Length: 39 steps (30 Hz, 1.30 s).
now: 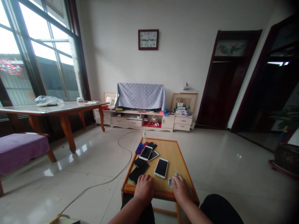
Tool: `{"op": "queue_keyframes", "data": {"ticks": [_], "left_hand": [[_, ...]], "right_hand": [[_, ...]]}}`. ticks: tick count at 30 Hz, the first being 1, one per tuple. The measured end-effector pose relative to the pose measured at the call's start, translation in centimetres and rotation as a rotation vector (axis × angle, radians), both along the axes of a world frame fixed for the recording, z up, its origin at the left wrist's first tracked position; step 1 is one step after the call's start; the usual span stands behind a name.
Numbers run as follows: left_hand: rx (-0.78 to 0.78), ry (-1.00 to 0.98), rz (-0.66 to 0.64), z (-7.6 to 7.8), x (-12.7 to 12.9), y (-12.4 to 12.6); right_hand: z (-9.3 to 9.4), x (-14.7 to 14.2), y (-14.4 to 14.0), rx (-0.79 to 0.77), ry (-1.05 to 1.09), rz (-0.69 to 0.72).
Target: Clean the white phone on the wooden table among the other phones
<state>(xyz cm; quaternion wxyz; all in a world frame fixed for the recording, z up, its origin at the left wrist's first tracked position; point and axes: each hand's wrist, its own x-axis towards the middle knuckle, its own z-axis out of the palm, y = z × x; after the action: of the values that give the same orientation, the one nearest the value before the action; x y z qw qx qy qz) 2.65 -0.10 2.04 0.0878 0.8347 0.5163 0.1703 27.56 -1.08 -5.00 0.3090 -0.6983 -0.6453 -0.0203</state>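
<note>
My left hand (pixel 144 188) rests palm down on the near edge of a small wooden table (pixel 178 155), fingers loosely bent, with nothing seen in it. A black phone (pixel 137 173) lies just beyond its fingertips. At the table's near right, my right hand (pixel 180 187) is closed on a crumpled pale cloth (pixel 171 180). Between and beyond the hands, a white phone (pixel 161 168) lies flat with its dark screen up. Several more phones overlap on the left side, among them another white phone (pixel 146 153) on top and a blue-purple one (pixel 139 148).
A pump bottle (pixel 144 135) stands at the table's far left corner. My knee (pixel 219 210) is at the right. A cable (pixel 109 179) runs over the floor at left. Farther off are a dining table (pixel 53 108), a purple-covered bench (pixel 21 149) and a low cabinet (pixel 126 122).
</note>
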Motion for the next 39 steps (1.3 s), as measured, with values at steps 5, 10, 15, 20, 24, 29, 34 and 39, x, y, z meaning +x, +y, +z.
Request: {"op": "queue_keyframes", "data": {"ticks": [5, 10, 15, 20, 24, 29, 34, 39], "left_hand": [[-0.013, -0.016, 0.002, -0.3, 1.5, -0.4], [0.002, -0.031, 0.137, -0.4, 1.3, 0.5], [-0.019, 0.023, 0.397, -0.3, -1.9, 3.0], [-0.083, 0.125, 0.46, -0.1, -4.8, 4.6], [-0.056, 0.194, 0.331, 0.7, -5.0, 5.1], [0.013, 0.225, 0.175, 2.0, -4.7, 4.2], [0.056, 0.189, 0.219, 2.4, -5.1, 3.6], [0.003, 0.126, 0.389, 2.4, -6.3, 4.9]], "right_hand": [[0.1, -0.1, -0.3, 0.026, -0.007, 0.006], [-0.6, 0.4, -0.1, 0.029, -0.004, 0.034], [-1.2, 1.0, 0.2, 0.02, 0.014, 0.066], [-1.0, 0.9, 0.1, 0.028, 0.037, 0.07], [-0.4, 0.6, -0.3, 0.036, 0.049, 0.063], [0.0, 0.4, -0.4, 0.041, 0.051, 0.057], [0.0, 0.3, -0.5, 0.041, 0.061, 0.054], [0.1, 0.2, -0.5, 0.037, 0.075, 0.053]]}}
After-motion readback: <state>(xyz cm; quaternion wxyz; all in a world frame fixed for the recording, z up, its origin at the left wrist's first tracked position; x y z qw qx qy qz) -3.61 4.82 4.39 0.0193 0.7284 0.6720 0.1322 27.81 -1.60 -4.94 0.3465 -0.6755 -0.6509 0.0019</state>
